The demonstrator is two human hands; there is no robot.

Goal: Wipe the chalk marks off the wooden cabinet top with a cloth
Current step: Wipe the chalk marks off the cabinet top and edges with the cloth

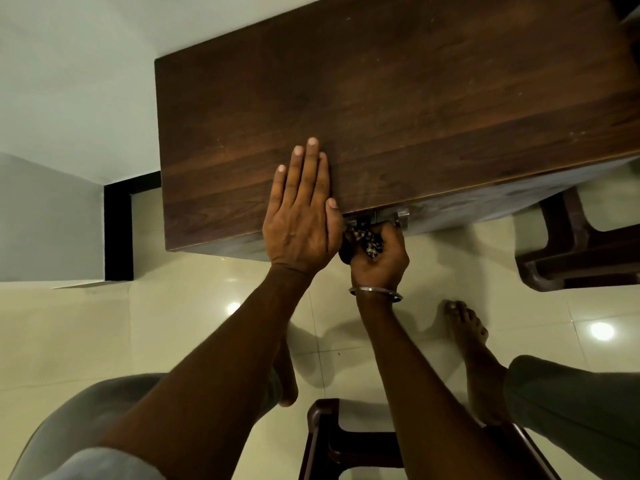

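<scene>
Black skirting board (118,230) runs along the foot of the pale wall at nine o'clock in the view. Just right of it begins the dark brown wooden cabinet top (398,98), a long, grained slab that fills the frame from eleven round to three o'clock. No clear chalk strokes show anywhere on it. Only a few faint pale specks sit toward its two o'clock end, too small to tell chalk from dust. The left hand (301,216) lies flat on the near edge of the top, close to the centre of the view, fingers straight and close together, holding nothing; it looks like a bracing hand. At its four o'clock, below the front lip and off the surface, the right hand (379,261) has its fingers curled tightly round a crumpled brown-and-cream patterned cloth (363,240). It sits just beside a silver metal handle (391,216) on the cabinet front, and a silver bangle (375,293) circles the wrist. The cloth touches no part of the top. Judging by the clean-looking wood, the wiping seems largely done. What may remain is a pass over the specks at the right end and a check of the far corner, which the frame cuts off. A dark brown stool (346,441) stands at six o'clock, and a dark brown plastic chair (568,258) at four o'clock, on glossy cream floor tiles (194,323).
</scene>
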